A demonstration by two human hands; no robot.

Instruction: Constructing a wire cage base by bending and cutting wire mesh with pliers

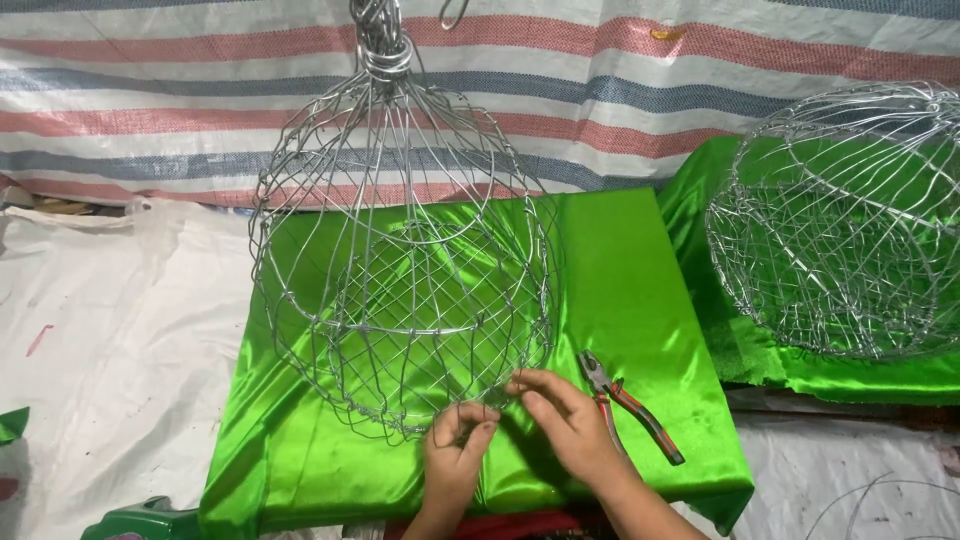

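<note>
Wire frame (400, 270): bare metal, silvery, thin strands with a dull shine, twisted into a thick knot at the top.
Second frame (840, 220): same silvery metal wire.
Cloth (640, 290): bright green satin, smooth and glossy, strong sheen along the folds.
Pliers (628, 402): grey metal head, matt; handles sleeved in red and black plastic.
Tarp (620, 90): woven plastic sheeting, striped red, blue and white, coarse visible weave.
Sheet (110, 330): white, thin, creased, faintly shiny, stained in places.
Loose wire (870, 495): thin, silvery.
</note>
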